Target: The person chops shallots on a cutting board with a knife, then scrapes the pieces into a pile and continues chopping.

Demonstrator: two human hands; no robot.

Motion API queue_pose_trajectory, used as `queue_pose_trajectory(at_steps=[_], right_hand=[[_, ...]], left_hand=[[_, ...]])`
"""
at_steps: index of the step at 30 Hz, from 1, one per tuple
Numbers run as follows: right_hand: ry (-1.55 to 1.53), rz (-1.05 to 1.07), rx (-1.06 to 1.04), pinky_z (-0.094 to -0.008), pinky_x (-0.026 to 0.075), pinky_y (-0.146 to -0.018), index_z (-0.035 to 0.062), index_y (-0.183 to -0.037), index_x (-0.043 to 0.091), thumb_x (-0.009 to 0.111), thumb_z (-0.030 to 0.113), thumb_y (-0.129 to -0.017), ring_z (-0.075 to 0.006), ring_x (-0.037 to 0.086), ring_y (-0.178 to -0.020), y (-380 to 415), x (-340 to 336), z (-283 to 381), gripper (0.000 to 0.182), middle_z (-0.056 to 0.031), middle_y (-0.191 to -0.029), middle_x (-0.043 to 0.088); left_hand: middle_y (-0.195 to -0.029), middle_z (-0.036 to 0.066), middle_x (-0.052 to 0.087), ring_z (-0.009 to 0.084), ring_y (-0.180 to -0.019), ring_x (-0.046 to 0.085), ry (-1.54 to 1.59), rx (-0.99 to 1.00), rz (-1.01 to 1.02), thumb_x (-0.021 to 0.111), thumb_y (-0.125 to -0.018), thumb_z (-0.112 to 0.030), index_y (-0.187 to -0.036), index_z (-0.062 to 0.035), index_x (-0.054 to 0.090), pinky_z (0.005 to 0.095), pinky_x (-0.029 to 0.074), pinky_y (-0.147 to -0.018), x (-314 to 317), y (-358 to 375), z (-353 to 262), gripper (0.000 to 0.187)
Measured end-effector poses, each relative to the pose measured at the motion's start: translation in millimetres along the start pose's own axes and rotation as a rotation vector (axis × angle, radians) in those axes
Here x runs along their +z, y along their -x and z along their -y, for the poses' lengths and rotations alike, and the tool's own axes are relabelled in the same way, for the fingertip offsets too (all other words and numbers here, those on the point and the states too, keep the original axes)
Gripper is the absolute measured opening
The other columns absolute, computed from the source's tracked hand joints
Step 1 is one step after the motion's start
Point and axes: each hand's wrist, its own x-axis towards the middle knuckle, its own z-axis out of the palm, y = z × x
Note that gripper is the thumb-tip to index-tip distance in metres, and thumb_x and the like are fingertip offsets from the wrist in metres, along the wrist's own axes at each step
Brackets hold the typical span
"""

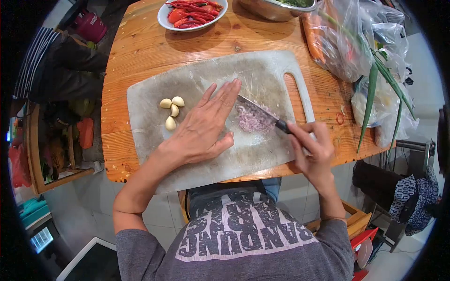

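My right hand (313, 149) grips the black handle of a kitchen knife (262, 108), whose blade lies across a pile of finely chopped shallot (251, 121). Fingers stretched out, my left hand (206, 122) hovers over the blade's tip end and partly hides it. Under both is a worn white cutting board (206, 169) with a cut-out handle at its right side. Several peeled garlic cloves (170, 123) lie on the board to the left of my left hand.
A white bowl (161, 18) of red chilies and tomatoes stands at the back of the wooden table (119, 117). Beside it is a metal bowl (272, 13) with greens. Plastic bags (340, 49) with carrots (315, 37) and green onion leaves (370, 100) crowd the right edge.
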Motion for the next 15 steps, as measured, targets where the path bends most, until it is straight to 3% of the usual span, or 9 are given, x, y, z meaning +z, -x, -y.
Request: queue_pose_trajectory(at_steps=[9, 15], right_hand=[[0.077, -0.014, -0.101, -0.0368, 0.047, -0.066, 0.0038, -0.118, 0.075, 0.078, -0.007, -0.074, -0.0252, 0.058, -0.076, 0.9, 0.1, -7.4, 0.046, -0.0095, -0.087, 0.061], [0.08, 0.006, -0.04, -0.037, 0.048, -0.066, 0.0087, -0.119, 0.076, 0.077, -0.006, -0.071, -0.0254, 0.058, -0.076, 3.6, 10.9, -15.8, 0.05, -0.0096, -0.089, 0.063]], left_hand=[[-0.166, 0.029, 0.023, 0.039, -0.154, 0.026, 0.026, 0.008, 0.011, 0.058, -0.077, -0.018, -0.162, 0.0059, 0.002, 0.0514, 0.009, -0.13, 0.7, -1.6, 0.4, 0.105], [-0.167, 0.028, 0.022, 0.0388, -0.155, 0.023, 0.029, -0.02, 0.013, 0.058, -0.076, -0.018, -0.162, 0.0055, 0.002, 0.0517, 0.008, -0.13, -3.3, -1.5, 0.0, 0.105]])
